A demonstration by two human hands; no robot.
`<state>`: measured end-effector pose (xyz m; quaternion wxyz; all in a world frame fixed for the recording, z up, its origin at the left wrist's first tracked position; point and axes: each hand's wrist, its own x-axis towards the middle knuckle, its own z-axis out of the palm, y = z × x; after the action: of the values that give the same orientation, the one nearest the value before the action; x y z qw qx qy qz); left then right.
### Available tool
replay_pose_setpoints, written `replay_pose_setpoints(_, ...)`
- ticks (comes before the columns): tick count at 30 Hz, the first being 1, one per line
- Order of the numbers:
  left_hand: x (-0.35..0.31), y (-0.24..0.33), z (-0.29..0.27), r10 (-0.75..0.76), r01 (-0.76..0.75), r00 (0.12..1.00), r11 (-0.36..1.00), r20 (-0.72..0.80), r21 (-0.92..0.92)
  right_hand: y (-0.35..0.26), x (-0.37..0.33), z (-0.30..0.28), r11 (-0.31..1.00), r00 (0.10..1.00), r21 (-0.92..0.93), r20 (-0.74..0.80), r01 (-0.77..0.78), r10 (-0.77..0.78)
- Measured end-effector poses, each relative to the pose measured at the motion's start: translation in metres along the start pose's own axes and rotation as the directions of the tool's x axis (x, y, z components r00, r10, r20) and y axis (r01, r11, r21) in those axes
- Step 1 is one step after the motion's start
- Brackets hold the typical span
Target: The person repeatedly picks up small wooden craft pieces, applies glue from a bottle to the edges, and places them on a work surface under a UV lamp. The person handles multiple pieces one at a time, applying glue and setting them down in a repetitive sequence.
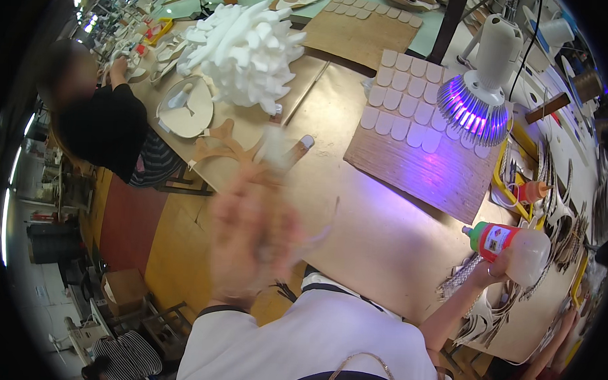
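Observation:
My right hand (495, 272) grips a clear squeeze bottle (531, 255) with a green cap and a red label, tilted so its tip points left over the table. My left hand (252, 232) is raised near the table's front edge and smeared by motion. Around its fingers show pale and brownish blurs, so whether it holds anything cannot be made out. Beyond that hand lie tan cut-out pieces (222, 149) and a brown strip with a pale rounded tip (305, 142).
A brown board (412, 163) carries rows of pale rounded pieces under a lamp glowing violet (478, 105). A white foam bundle (242, 54) stands at the back. Braided straps (494, 317) and an orange-capped bottle (533, 192) lie at right. A person (105, 123) sits at left.

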<state>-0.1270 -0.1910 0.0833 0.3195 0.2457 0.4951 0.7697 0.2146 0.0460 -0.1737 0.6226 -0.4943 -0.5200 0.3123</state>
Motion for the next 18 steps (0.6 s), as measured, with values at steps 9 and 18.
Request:
replay_pose_setpoints(9,0.021,0.075,-0.073,0.484,-0.241,0.837,0.745,-0.255,0.622,0.001,0.002,0.002,0.999,0.999,-0.026,-0.024,-0.029,0.029)
replay_pose_setpoints(18,0.126,-0.091,-0.246,0.186,0.187,0.895,0.669,-0.406,0.719,0.0,-0.002,-0.004,0.998,0.997,-0.039,-0.065,-0.039,0.037)
